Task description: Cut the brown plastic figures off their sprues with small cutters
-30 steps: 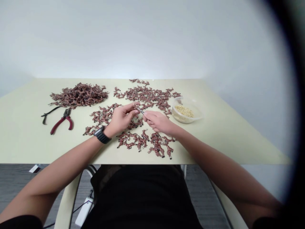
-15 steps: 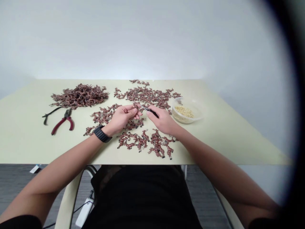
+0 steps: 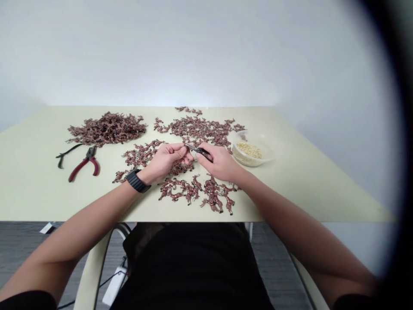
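My left hand (image 3: 166,161), a dark band on its wrist, is closed with thumb and forefinger pinched over the middle of the table. Whatever lies in that pinch is too small and covered to make out. In my right hand (image 3: 221,162) is a pair of pliers (image 3: 195,149) with dark handles, its metal jaws pointing left and meeting the left fingertips. Beneath and around both hands lie many small brown deer figures with antlers and dark hooves. One loose group of deer figures (image 3: 213,193) is just in front of my hands; another spread (image 3: 200,128) lies behind them.
A dense heap of deer figures (image 3: 108,129) stands at the back left. Before it lie red-handled pliers (image 3: 82,168) and a thin black tool (image 3: 66,154). To the right sits a clear plastic bowl (image 3: 258,161) holding small gold-coloured pieces (image 3: 249,150).
The pliers have turned in my right hand, showing more of their jaws, and their tip has moved slightly left to my left fingertips. My left hand has hardly moved.
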The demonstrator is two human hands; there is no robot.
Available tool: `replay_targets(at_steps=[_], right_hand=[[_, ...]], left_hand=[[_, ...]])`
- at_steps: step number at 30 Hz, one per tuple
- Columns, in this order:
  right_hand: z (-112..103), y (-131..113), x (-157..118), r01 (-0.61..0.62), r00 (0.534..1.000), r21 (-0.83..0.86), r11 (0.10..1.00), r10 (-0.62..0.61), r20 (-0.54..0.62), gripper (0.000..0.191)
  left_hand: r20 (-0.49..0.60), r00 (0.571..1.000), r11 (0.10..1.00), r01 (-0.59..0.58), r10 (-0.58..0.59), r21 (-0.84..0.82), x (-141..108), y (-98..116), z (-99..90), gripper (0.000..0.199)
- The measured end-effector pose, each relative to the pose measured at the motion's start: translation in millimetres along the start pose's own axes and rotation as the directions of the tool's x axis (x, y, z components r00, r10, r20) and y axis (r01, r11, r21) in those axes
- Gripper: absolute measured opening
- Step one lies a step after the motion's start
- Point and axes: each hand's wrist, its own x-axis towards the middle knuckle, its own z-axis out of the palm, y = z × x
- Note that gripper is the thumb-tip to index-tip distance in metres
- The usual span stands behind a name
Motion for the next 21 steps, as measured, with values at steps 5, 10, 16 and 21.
replay_targets(at_steps=[5,10,16,21], right_hand=[[-2,-2,-1,-0.009,1.000,-0.012,1.000,0.009,0.007,0.028],[-3,-4,0,-0.108,0.992,0.093,0.990,0.101,0.079,0.029],[-12,-8,3,-0.553,0.802,0.526,0.646,0.241,0.547,0.036],[-15,-7,3,-0.577,0.804,0.609,0.544,0.244,0.543,0.035]], left_hand=[[0.002,1.000,1.000,-0.008,0.008,0.025,-1,1,2.9,0.029],[-0.028,0.994,0.980,-0.103,0.109,0.172,-3,1,7.1,0.046],[0.069,0.922,0.549,-0.286,0.381,0.785,-7,6,-4.2,0.038],[0.038,0.932,0.585,-0.258,0.361,0.769,-5,8,-6.2,0.043]])
